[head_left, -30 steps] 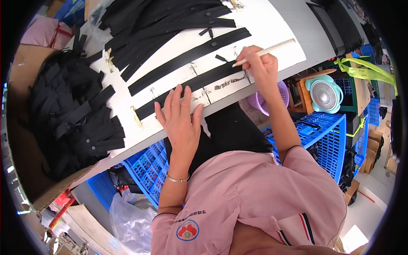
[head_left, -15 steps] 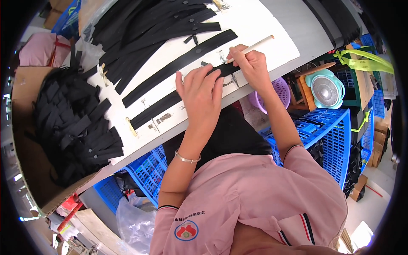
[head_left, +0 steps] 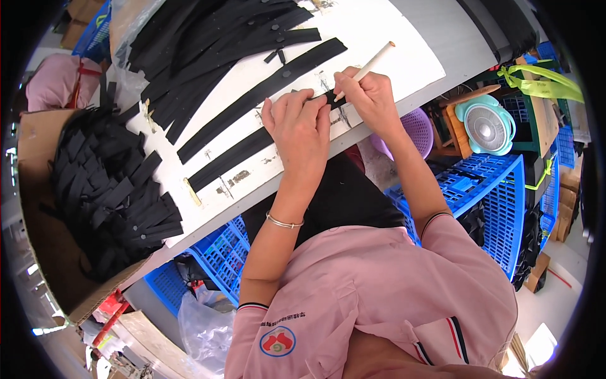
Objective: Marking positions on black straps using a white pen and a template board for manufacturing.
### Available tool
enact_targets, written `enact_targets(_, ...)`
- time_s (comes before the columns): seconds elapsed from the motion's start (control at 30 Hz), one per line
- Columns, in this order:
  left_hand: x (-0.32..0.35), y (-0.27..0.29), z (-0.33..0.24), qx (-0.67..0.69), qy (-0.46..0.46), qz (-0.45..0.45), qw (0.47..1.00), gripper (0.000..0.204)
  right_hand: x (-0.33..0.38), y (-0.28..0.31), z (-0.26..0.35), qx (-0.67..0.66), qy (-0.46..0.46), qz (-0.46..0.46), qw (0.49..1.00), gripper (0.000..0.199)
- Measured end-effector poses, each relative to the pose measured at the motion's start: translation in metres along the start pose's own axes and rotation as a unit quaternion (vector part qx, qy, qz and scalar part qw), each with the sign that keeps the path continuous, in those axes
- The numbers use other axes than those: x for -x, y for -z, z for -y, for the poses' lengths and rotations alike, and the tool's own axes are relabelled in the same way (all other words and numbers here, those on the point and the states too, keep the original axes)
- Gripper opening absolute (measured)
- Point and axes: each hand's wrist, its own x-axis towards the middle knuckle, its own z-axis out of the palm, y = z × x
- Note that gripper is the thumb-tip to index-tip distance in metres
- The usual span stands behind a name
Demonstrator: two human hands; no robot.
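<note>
Head view: extended left fingers (head_left: 294, 106) press black strip (head_left: 233, 160) near bench (head_left: 445, 38) edge; likely light, limp, best held by ends; right fingers (head_left: 355, 91) pinch pencil (head_left: 377, 59).

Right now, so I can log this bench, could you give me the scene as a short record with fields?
Left hand: spread on the nearest black strip
Right hand: grips a white pencil-shaped tool, tip at that strip
Surface: white board
Beyond: second black strip, pile of strips
Left of board: cardboard box holding black pieces
Right side: purple basket, turquoise fan
</note>
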Motion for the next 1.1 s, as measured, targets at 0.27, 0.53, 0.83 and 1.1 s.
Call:
enact_targets(0.27,0.001,0.001,0.004,-0.004,0.018,-0.006,1.000,0.010,-0.001,-0.002,0.004,0.065,0.010,0.042,0.997,0.028)
enact_targets(0.53,0.019,0.025,0.011,-0.089,0.002,0.076,0.993,0.051,0.004,0.008,-0.008,-0.031,0.011,-0.002,0.999,0.024)
enact_targets(0.83,-0.044,0.031,0.082,-0.127,-0.017,0.101,0.987,0.049,0.005,-0.002,-0.010,-0.059,0.025,-0.063,0.996,0.026)
enact_targets(1.1,0.009,0.093,0.082,-0.091,0.041,0.053,0.994,0.036,0.004,0.000,-0.012,-0.067,-0.001,-0.075,0.995,0.025)
